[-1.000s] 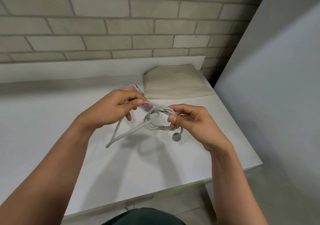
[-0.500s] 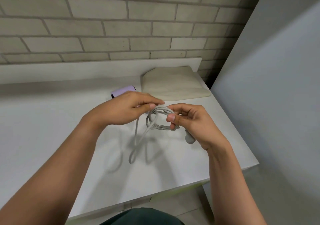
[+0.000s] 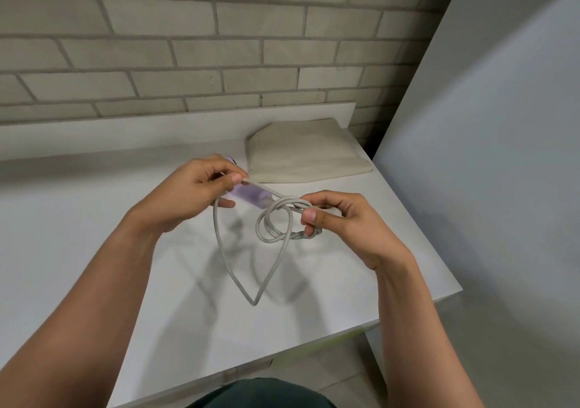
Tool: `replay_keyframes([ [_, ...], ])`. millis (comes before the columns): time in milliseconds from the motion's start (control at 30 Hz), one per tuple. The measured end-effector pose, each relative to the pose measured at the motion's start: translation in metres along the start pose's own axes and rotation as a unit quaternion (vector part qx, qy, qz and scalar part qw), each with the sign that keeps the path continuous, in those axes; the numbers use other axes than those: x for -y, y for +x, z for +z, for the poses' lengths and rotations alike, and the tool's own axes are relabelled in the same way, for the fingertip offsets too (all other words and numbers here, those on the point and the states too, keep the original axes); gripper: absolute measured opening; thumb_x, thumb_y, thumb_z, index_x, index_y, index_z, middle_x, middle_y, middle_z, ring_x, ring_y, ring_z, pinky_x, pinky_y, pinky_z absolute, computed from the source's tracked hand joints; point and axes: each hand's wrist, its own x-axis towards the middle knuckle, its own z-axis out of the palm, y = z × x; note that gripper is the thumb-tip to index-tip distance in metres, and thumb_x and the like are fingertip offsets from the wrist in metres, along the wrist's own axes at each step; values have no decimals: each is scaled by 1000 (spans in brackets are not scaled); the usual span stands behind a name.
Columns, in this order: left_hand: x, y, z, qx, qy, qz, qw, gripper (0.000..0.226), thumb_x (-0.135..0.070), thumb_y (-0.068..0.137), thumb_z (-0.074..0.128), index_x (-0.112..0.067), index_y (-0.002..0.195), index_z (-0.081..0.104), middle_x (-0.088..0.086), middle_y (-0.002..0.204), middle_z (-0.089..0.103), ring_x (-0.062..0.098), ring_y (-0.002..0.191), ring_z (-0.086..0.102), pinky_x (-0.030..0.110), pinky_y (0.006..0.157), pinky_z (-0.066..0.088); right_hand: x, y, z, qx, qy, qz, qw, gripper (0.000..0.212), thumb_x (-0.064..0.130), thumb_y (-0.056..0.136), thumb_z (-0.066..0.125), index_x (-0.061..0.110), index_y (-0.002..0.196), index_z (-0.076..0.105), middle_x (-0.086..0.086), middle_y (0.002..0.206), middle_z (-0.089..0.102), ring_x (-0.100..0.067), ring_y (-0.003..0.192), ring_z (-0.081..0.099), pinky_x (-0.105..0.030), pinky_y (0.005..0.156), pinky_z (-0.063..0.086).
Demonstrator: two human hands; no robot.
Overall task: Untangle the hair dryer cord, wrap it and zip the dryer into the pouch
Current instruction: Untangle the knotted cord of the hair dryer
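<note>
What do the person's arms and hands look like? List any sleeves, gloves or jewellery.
The left forearm and right forearm are bare, with no sleeves in view. The left hand and right hand wear no gloves, rings or watch. Fingernails are short and unpainted.

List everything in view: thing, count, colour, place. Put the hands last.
cord: one, grey, held above the table, coiled at the right hand, with a long loop hanging down
dryer: one, lilac, between the hands, partly hidden by the left hand
pouch: one, beige, lying flat at the table's far right
table: one, white, against the wall
wall: one, pale brick, behind the table
panel: one, grey, right of the table
garment: one, dark green, bottom edge
left hand: one, pinches the cord by the dryer
right hand: one, grips the coil
</note>
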Motion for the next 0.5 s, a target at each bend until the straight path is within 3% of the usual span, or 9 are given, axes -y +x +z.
replay_keyframes([
  [100, 2, -1, 6, 15, 117, 14, 993, 20, -18, 102, 60, -27, 99, 78, -2, 103, 64, 14, 94, 66, 33, 91, 58, -4, 3, -1, -4, 13, -6, 1000, 11, 10, 95, 73, 10, 103, 79, -7, 81, 69, -23, 74, 65, -40, 84, 56],
  [233, -12, -2, 23, 49, 168, 94, 980, 24, -24, 102, 62, -32, 122, 71, -16, 111, 66, 1, 104, 65, 17, 90, 47, -4, 3, -2, 0, 11, -7, 1000, 11, 8, 94, 72, 5, 104, 78, -4, 76, 68, -22, 72, 63, -32, 78, 55],
  [300, -16, -3, 34, 90, 217, 135, 962, 28, -27, 104, 58, -33, 128, 69, -21, 104, 64, -4, 102, 61, 9, 86, 41, -4, 3, -2, 1, 10, -11, 1000, 10, 8, 93, 73, 5, 102, 77, -5, 75, 68, -21, 71, 63, -33, 77, 55],
  [500, -12, -3, 44, 96, 169, 165, 967, 21, -30, 101, 62, -34, 117, 76, -12, 85, 60, 13, 83, 59, 12, 74, 42, -5, 1, -3, -10, 21, -3, 1000, 11, 4, 91, 75, 6, 102, 79, -9, 86, 71, -24, 71, 61, -43, 77, 59],
])
